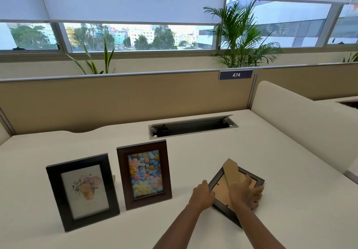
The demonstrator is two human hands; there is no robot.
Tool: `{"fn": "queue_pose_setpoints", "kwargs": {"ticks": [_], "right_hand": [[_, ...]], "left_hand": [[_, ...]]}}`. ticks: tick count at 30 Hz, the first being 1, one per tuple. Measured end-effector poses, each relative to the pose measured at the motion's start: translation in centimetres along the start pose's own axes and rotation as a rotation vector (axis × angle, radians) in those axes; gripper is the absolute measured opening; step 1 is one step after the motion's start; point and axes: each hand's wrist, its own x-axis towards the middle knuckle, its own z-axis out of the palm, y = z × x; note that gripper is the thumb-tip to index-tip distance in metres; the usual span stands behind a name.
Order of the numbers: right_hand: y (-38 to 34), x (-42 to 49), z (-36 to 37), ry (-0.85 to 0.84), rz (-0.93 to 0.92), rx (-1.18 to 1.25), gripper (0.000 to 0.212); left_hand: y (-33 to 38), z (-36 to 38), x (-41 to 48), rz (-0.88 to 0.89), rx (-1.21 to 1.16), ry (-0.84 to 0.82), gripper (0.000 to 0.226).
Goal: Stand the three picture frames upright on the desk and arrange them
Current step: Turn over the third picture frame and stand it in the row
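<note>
The third frame (235, 190) lies face-down on the desk (280, 161), its cardboard stand (230, 171) raised. The left hand (202, 193) clamps the frame's left edge; the right hand (245, 192) closes over its right edge, fingers (256, 195) wrapped beneath. Left of the grip, the brown frame (144, 174) stands upright; further left stands the black frame (82, 191).

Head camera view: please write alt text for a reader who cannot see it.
Both hands, left and right, hold a third frame face down on the desk, its cardboard stand raised. Left of it, two frames stand upright: a black one and a brown one.
</note>
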Motion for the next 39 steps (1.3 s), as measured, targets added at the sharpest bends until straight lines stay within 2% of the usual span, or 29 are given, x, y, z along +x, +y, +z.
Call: {"fn": "queue_pose_setpoints", "kwargs": {"ticks": [8,14,18,21,25,28,30,33,36,39], "right_hand": [[-0.9,1.5,-0.9,-0.127,0.109,0.019,0.041],[-0.7,2.7,-1.0,-0.165,0.126,0.037,0.032],[-1.4,4.4,-1.8,-0.278,0.029,0.054,0.029],[-2.1,5.6,-3.5,-0.39,-0.032,0.128,0.025],[-2.4,6.4,-5.9,-0.601,-0.169,0.22,0.04],[-1.8,6.3,-6.5,-0.742,-0.308,0.28,0.032],[-1.4,6.0,-6.0,-0.729,-0.418,0.292,0.029],[-1.2,5.4,-4.8,-0.565,-0.576,0.345,0.022],[-1.9,5.1,-4.3,-0.445,-0.651,0.467,0.019],[-2.9,4.8,-4.4,-0.402,-0.691,0.544,0.017]], "left_hand": [[-0.2,0.1,0.8,-0.137,-0.279,0.089,0.051],[-1.1,-0.7,0.8,-0.212,-0.534,0.177,0.042],[-0.1,-1.9,0.5,-0.198,-0.667,0.116,0.037],[1.0,-2.9,0.4,-0.247,-0.768,0.084,0.007],[2.0,-4.5,0.2,-0.304,-0.987,0.058,0.021],[2.7,-6.0,0.4,-0.314,-1.139,0.047,0.022],[2.9,-7.0,0.5,-0.329,-1.24,0.036,0.019],[3.4,-8.2,0.1,-0.331,-1.304,0.024,0.017],[3.7,-8.9,-0.3,-0.258,-1.261,0.056,0.021],[3.4,-9.0,-0.3,-0.186,-1.187,0.106,0.028]]}}
